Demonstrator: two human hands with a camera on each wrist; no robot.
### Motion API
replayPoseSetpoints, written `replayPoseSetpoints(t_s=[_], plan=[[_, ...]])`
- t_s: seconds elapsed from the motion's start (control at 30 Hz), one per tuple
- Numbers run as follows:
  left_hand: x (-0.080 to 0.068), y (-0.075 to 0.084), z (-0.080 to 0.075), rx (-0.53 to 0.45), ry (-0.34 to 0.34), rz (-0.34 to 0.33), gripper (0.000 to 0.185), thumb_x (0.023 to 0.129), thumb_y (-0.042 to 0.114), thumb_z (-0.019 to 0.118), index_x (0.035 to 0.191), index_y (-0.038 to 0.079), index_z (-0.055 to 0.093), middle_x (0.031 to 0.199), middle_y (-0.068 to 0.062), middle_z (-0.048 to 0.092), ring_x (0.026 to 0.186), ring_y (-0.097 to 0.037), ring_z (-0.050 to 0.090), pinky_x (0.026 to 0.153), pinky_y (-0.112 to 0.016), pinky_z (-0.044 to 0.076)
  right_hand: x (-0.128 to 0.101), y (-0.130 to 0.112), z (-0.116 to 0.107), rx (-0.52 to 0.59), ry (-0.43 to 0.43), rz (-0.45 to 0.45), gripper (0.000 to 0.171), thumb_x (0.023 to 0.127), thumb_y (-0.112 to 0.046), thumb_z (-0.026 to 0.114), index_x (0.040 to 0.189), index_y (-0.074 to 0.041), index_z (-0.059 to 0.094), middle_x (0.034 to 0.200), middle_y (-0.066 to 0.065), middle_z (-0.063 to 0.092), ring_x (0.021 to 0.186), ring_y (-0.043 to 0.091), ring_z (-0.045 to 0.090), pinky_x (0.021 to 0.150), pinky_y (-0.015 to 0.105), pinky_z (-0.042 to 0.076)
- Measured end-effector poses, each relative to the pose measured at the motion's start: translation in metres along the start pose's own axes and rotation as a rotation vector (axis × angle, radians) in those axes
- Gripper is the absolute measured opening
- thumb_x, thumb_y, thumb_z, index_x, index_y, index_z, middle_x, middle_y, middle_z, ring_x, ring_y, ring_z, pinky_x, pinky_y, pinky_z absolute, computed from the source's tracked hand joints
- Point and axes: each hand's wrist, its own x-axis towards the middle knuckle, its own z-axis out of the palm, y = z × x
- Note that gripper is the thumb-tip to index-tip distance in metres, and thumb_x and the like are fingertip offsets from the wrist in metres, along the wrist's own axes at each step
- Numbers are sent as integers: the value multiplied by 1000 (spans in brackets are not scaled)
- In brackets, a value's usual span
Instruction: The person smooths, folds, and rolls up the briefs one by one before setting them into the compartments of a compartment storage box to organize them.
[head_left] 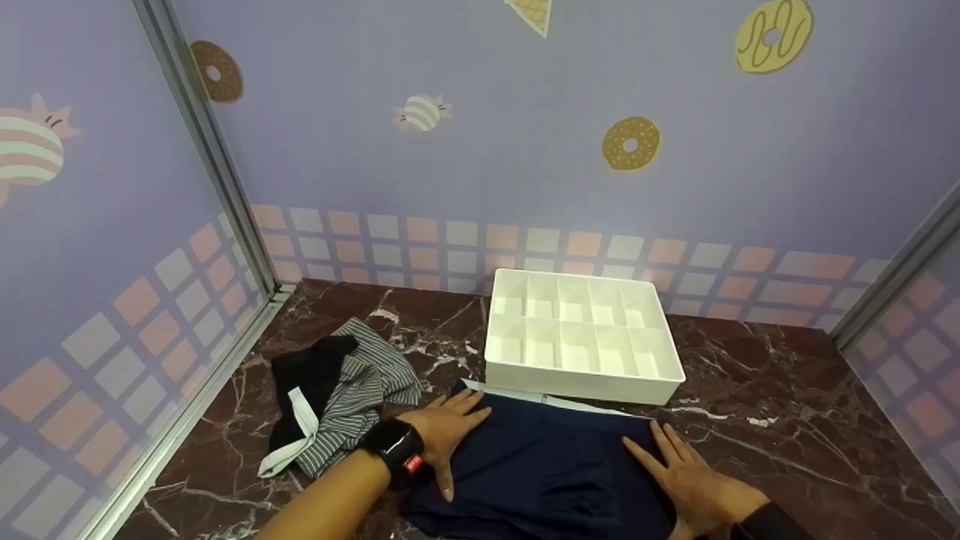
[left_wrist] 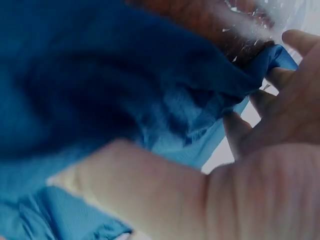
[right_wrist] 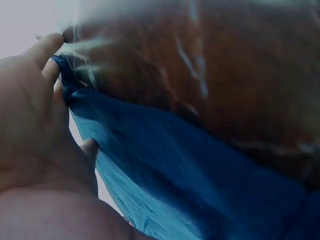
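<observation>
Covering the booth floor, dark red marble tabletop (head_left: 787,420) meets lilac doughnut-print walls (head_left: 525,150).

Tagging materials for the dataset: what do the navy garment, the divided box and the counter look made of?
Navy garment: soft knit fabric, matte, likely cotton blend; it wrinkles under both hands.
Divided box: white moulded plastic, smooth with a slight sheen.
Counter: polished dark red-brown marble or marble-look surface with white veins.
</observation>
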Motion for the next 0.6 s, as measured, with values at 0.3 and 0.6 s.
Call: replayPoseSetpoints(t_s=[0.3,0.6], plan=[[-34,14,2,-46,164,-89,98,58,44,83,139,7,40,147,-15,31,135,-31,28,106,-46,27,13,-21,-31,49,-109,199,121,52,-69,71,143,-3,26,140,40,17,126,58,20,92,67,28],[-67,36,23,105,373,17,62,65,44,78,116,13,62,114,-4,53,101,-20,51,79,-35,46,42,-30,-22,-34,38,53,94,70,-59,68,137,-1,39,141,30,29,126,50,28,92,61,33]])
